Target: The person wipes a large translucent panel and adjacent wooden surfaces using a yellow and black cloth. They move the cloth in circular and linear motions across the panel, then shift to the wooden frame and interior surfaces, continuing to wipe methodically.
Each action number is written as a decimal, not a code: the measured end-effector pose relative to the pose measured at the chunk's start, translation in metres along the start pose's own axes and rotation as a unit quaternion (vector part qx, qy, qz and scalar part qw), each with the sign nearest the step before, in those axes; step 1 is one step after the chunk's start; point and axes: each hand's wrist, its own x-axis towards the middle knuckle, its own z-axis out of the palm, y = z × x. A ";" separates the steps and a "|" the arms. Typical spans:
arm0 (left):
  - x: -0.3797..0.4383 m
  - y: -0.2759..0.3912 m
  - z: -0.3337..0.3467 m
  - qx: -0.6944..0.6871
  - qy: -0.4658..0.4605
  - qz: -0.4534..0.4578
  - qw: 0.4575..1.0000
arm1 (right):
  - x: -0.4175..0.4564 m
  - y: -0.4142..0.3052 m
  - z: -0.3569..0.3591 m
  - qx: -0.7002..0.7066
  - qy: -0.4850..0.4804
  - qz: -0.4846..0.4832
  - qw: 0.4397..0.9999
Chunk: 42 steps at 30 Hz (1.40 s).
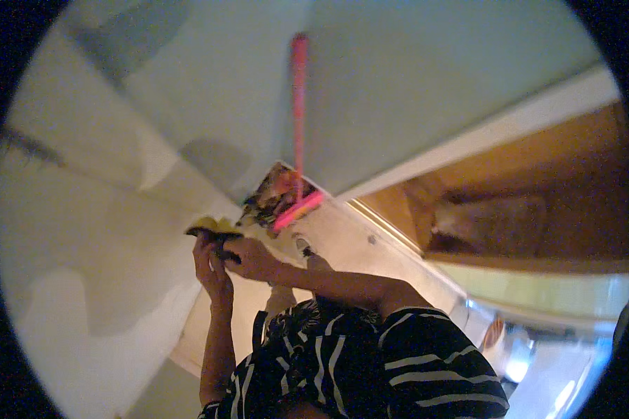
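Both of my hands are raised in front of my body, left of the middle of the picture, and meet around a small dark object (221, 242) with a yellowish part at its top. What it is cannot be told from the blurred view. My left hand (210, 269) holds it from below with the fingers upright. My right hand (250, 257) grips its lower right side, with the forearm reaching across. Beyond the hands, a pink long-handled broom or squeegee (299, 115) stands upright against the wall, its pink head low down near my feet.
A patch of dark, mixed items (272, 196) lies behind the pink head, in the corner. Pale walls (424, 94) rise ahead and at the left. A doorway sill (382, 225) runs at the right, with a brown surface (492, 220) beyond. My shoe (302, 246) shows on the floor.
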 end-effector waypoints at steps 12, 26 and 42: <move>-0.075 0.010 0.072 0.035 -0.378 -0.041 0.924 | -0.158 0.038 -0.041 0.277 0.126 0.315 0.899; -0.183 0.031 0.167 0.068 -0.648 0.059 0.756 | -0.425 0.090 -0.099 0.056 0.387 0.389 0.834; -0.180 0.029 0.348 -0.053 -0.767 -0.031 0.638 | -0.511 0.083 -0.032 0.162 0.427 0.554 0.696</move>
